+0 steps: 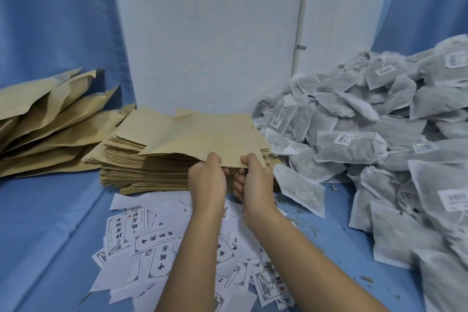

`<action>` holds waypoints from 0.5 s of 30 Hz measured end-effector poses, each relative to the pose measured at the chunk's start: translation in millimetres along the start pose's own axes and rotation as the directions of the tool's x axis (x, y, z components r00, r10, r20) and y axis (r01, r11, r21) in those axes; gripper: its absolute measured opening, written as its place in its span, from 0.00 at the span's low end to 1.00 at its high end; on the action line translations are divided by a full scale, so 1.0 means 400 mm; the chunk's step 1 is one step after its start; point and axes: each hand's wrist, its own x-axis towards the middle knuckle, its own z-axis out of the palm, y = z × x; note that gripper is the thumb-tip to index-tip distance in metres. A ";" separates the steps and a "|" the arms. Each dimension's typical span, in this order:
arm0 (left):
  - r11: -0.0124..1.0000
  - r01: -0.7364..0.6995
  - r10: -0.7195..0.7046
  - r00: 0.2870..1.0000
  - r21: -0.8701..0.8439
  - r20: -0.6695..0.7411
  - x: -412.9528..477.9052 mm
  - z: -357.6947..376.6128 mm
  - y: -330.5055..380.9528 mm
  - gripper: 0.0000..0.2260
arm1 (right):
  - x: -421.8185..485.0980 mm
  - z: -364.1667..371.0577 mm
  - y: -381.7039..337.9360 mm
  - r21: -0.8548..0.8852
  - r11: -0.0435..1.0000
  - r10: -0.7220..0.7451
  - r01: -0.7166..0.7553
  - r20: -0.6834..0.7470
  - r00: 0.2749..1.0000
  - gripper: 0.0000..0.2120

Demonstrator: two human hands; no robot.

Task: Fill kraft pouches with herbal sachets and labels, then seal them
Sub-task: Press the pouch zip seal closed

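Stack (141,175) of flat kraft pouches, centre of view, on blue cloth (38,223). All positions below are given from the stack.

Top pouch (202,134): on the stack, near edge raised off it, far edge down on the sheets below. A gap shows under the raised edge, running toward the stack's left side.

Left hand (207,180): at the stack's near edge, right of its middle. Thumb on top of the top pouch's near edge, fingers curled beneath, pinching that edge. Fingertips hidden under the paper.

Right hand (253,185): just beside the left hand, toward the stack's near right corner. Thumb on the same edge, fingers curled below, also pinching the top pouch. The two thumbs are near each other but apart. Whether the pouch mouth is parted: cannot tell.

Sachets (367,147): large heap of grey-white mesh bags right of the stack, the nearest ones against its right side. Several carry white barcode tags. One lies just off the stack's near right corner.

Labels (141,240): white slips with black characters, scattered on the cloth in front of the stack. Both forearms pass over them.

Loose pouches (50,119): creased, overlapping kraft pouches left of the stack, reaching its left edge.

Crumbs (311,225): herb bits on the cloth, front right of the stack, between labels and sachets.

Panel (207,45): white, upright, behind the stack.
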 end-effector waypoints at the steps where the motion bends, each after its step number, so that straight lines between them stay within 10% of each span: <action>1: 1.000 0.012 -0.012 0.999 0.007 0.040 0.000 0.001 0.000 0.14 | -0.001 0.002 -0.002 -0.062 0.998 0.013 -0.011 0.031 0.999 0.14; 9: 0.999 -0.014 0.016 0.999 0.040 -0.041 0.001 -0.005 0.011 0.12 | 0.007 -0.015 -0.014 -0.020 1.000 0.017 -0.017 0.008 1.000 0.15; 15: 0.994 0.107 -0.100 0.970 -0.019 0.223 -0.025 0.009 0.032 0.15 | 0.007 -0.008 -0.021 -0.092 0.993 0.079 -0.068 0.124 0.989 0.15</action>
